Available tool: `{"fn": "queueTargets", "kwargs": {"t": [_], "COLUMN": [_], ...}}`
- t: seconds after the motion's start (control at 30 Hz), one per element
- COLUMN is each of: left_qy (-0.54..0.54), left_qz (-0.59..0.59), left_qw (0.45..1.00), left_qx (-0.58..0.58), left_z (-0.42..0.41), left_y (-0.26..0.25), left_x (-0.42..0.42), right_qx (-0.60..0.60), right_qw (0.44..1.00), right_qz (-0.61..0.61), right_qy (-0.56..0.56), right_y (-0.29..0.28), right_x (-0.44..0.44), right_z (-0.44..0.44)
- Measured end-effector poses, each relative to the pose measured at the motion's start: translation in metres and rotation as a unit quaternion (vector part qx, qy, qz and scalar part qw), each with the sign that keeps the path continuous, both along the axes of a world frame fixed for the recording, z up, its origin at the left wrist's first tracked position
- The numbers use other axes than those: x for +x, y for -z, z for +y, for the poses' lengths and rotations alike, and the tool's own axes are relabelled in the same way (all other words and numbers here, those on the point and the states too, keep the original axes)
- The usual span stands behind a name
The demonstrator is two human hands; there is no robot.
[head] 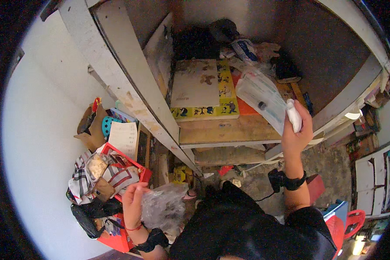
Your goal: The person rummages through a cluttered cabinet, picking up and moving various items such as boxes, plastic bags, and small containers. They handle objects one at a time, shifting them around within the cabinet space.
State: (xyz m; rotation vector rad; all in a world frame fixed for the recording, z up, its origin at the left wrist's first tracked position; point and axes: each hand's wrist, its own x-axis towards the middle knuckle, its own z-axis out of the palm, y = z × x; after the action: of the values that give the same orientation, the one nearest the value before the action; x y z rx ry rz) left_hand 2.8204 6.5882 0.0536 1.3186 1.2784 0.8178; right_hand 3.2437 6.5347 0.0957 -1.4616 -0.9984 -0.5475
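Note:
My right hand [298, 135], raised at the front of a wooden cabinet shelf [227, 128], grips a clear printed plastic packet [261, 89]. A small dark piece shows inside it; the packet looks like a wrapped syringe. A folded white wad [293, 117] is pinched in the same hand. Lower left, my left hand [132, 203] holds a crumpled clear plastic bag [164, 208] by its edge, beside a red box [144, 175] filled with checked cloth [122, 177] and small items. On the shelf, a pale book or folder [195, 84] lies on a yellow illustrated board [229, 109].
Behind the packet, the shelf holds crumpled wrappings [247, 50] and dark items. A cardboard bag [92, 125], a blue star-patterned container [109, 125] and a paper sheet [122, 138] stand left of the cabinet post [130, 100]. A red plastic chair [354, 222] is at lower right. Scraps litter the floor [331, 162].

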Motion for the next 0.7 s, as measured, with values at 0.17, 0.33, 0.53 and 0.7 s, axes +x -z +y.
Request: {"fn": "queueTargets", "kwargs": {"t": [0.17, 0.33, 0.53, 0.7], "left_qy": [0.106, 0.294, 0.394, 0.067], "left_qz": [-0.018, -0.082, -0.097, -0.327], "left_qw": [0.994, 0.952, 0.881, 0.943], "left_qx": [-0.021, -0.007, 0.243, 0.000], "left_z": [-0.003, -0.002, -0.025, -0.031], "left_y": [-0.012, -0.018, -0.016, -0.008], "left_x": [0.027, 0.059, 0.057, 0.013], "right_qx": [0.074, 0.108, -0.041, -0.255], "right_qw": [0.997, 0.971, 0.892, 0.780], "right_qz": [0.037, 0.174, -0.038, -0.057], "right_qy": [0.011, -0.124, -0.448, -0.568], "right_y": [-0.011, -0.020, -0.020, -0.021], "right_x": [-0.027, -0.078, -0.138, -0.191], "right_z": [-0.011, -0.037, -0.036, -0.002]}}
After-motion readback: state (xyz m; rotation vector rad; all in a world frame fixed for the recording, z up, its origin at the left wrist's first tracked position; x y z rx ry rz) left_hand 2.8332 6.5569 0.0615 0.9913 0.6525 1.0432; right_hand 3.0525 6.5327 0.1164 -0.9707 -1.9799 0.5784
